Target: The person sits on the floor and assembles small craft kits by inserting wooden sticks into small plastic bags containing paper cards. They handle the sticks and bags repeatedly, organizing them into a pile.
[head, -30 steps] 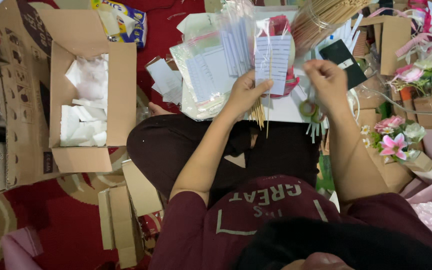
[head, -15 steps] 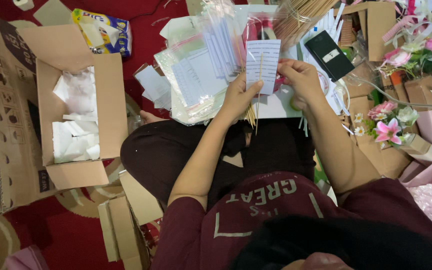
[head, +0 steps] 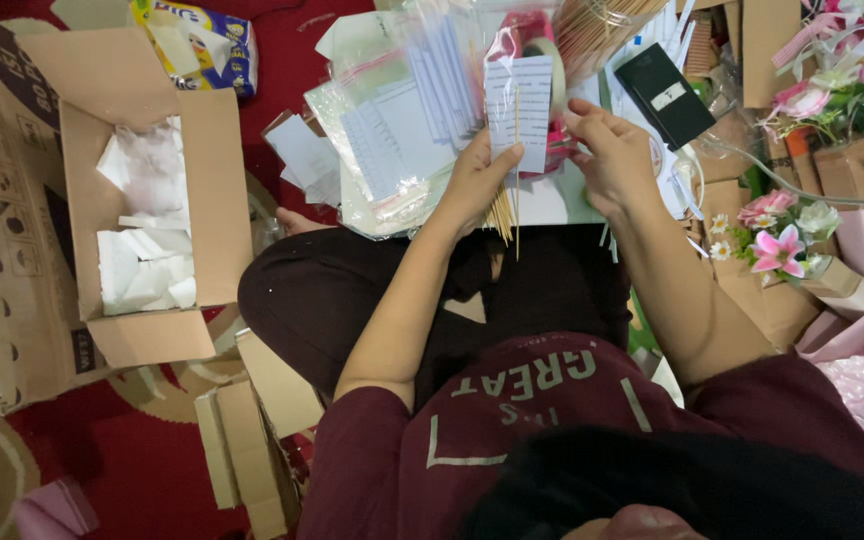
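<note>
- Left hand [head: 477, 180]: upper centre of the frame, fingers closed around a bundle of thin wooden sticks [head: 505, 215] whose lower ends hang below the palm; the thumb presses a small white printed card [head: 519, 112] against the bundle.
- White printed card: upright above the left hand, with one stick running down its middle; it stands in front of a pink object that is blurred under plastic.
- Right hand [head: 612, 155]: just right of the card, fingers curled, fingertips at the card's right edge; whether it pinches the card or something small cannot be told.
- Clear plastic bags [head: 402, 130]: heaped behind and left of the left hand, holding white printed sheets.
- Black flat case [head: 664, 92]: upper right of the frame, above the right hand, lying tilted.
- Loose stock of wooden sticks [head: 607, 25]: top edge, fanned out above the card.
- Open cardboard box [head: 217, 200]: left of the frame on the red floor, containing crumpled white paper [head: 147, 240].
- Artificial pink flowers [head: 777, 235]: right of the frame, beside the right forearm; more blossoms in the upper right corner.
- Flattened cardboard pieces [head: 247, 440]: lower left, near the person's knee.
</note>
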